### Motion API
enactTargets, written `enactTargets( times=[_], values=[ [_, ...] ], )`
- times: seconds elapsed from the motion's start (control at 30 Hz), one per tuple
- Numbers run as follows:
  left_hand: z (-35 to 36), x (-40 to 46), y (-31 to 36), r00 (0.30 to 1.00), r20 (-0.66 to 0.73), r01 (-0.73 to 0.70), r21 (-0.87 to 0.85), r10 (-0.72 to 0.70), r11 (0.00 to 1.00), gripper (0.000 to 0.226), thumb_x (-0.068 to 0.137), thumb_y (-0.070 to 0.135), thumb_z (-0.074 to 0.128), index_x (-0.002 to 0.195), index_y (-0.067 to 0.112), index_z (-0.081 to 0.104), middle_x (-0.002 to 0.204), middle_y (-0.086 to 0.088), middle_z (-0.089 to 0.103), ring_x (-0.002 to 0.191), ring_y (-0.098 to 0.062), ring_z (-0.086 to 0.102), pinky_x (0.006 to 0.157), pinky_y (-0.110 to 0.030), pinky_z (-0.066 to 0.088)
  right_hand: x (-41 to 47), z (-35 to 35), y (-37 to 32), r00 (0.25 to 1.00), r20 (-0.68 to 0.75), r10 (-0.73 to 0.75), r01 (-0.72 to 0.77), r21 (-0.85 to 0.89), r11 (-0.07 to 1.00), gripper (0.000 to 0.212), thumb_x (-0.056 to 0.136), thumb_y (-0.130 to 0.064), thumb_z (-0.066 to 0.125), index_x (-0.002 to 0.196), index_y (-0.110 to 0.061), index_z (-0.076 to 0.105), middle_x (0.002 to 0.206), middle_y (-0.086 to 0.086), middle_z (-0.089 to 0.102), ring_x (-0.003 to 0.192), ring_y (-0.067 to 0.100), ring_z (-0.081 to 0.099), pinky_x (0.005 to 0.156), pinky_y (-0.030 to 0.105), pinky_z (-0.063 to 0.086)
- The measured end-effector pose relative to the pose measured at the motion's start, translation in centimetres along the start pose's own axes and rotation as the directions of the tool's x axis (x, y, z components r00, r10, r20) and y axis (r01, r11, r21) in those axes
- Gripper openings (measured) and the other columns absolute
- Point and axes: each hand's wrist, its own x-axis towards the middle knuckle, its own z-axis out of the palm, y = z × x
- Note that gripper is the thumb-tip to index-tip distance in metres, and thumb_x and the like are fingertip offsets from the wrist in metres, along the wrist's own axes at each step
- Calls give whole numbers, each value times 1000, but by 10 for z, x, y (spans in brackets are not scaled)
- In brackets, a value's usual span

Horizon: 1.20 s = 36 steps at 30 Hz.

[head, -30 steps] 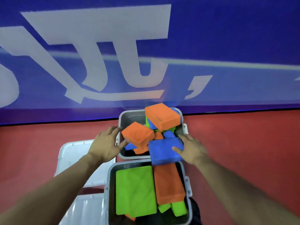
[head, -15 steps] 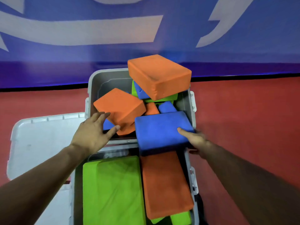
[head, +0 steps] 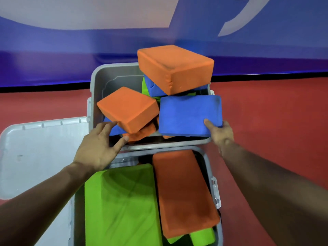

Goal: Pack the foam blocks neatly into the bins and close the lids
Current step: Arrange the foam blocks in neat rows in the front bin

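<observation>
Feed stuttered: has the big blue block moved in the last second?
Yes. The blue block, held by the right hand, has moved away from the near bin and now sits over the far bin.

Red floor under everything, running back to a black strip where the blue banner wall starts. Two grey bins sit directly on it, one behind the other in front of me, short ends touching or nearly so. Far bin is heaped above its rim with foam blocks; near bin has blocks lying flat inside. Both are uncovered. On the floor to my left, beside the bins, lies a white lid flat, ribbed edge toward the wall. A second white lid lies nearer me, against the near bin's left side, mostly hidden by my forearm.
</observation>
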Motion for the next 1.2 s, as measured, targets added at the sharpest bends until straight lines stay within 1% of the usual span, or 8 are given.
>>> enactTargets(
  times=[0.07, 0.17, 0.3, 0.4, 0.57, 0.87, 1.03, 1.2],
  values=[
    [13, -1, -2, 1000, -5, -27, 11, 27, 1000, 72, 92, 66, 55, 149, 22, 47, 146, -7, 51, 132, -31, 52, 111, -45, 43, -2, 1, 9, 999, -23, -49, 47, -46, 998, 62, 79, -53, 77, 126, -17, 61, 118, 3, 68, 108, 26, 64, 96, 34, 50],
    [31, -6, -4, 997, -72, -23, -23, 21, 999, 72, 93, 61, 58, 151, 20, 44, 147, -8, 49, 133, -32, 50, 112, -45, 40, -13, -4, 13, 980, -94, -176, 149, -243, 958, 86, 77, -64, 73, 146, -21, 44, 138, 10, 53, 129, 34, 50, 107, 42, 42],
    [48, -25, -7, 992, -126, -25, -57, 18, 998, 81, 91, 70, 51, 153, 18, 40, 148, -8, 48, 135, -30, 48, 114, -44, 39, -64, 4, 28, 820, -189, -541, 438, -401, 805, 75, 86, -58, 66, 145, -18, 43, 142, 10, 45, 129, 31, 44, 107, 46, 37],
    [52, -38, -15, 987, -158, -41, -37, 35, 998, 88, 86, 75, 42, 151, 16, 43, 150, -8, 48, 137, -30, 47, 115, -43, 38, -94, 16, 50, 701, 40, -712, 675, -358, 645, 59, 90, -54, 62, 136, -18, 54, 138, 2, 50, 127, 24, 48, 107, 43, 41],
    [32, -60, -36, 966, -259, -38, -46, 25, 998, 82, 89, 72, 54, 149, 17, 47, 149, -6, 48, 135, -28, 49, 111, -43, 40, -113, 30, 54, 538, 534, -652, 841, -387, 377, 72, 85, -73, 45, 144, -31, 48, 146, -11, 48, 134, 14, 47, 114, 41, 37],
    [18, -241, -30, 914, -406, -51, -179, -27, 982, 76, 92, 66, 55, 151, 20, 44, 152, -6, 44, 138, -27, 47, 111, -42, 39, -238, -33, 75, 443, 555, -704, 863, -477, 166, 67, 96, -60, 51, 152, -25, 41, 159, 2, 38, 144, 23, 38, 120, 39, 29],
    [26, -351, -22, 953, -301, -16, -166, -35, 986, 73, 93, 68, 52, 148, 21, 47, 150, -11, 48, 136, -32, 49, 111, -43, 41, -340, -63, 108, 394, 632, -667, 856, -517, 15, 77, 90, -72, 43, 153, -27, 41, 160, 1, 37, 146, 23, 36, 120, 40, 29],
    [31, -379, -15, 954, -299, -24, -165, -27, 986, 77, 92, 73, 49, 149, 21, 46, 149, -10, 49, 135, -31, 51, 111, -44, 42, -367, -66, 124, 425, 640, -640, 844, -536, 24, 75, 93, -69, 44, 155, -29, 34, 164, 1, 29, 149, 24, 30, 121, 42, 26]
  ],
)
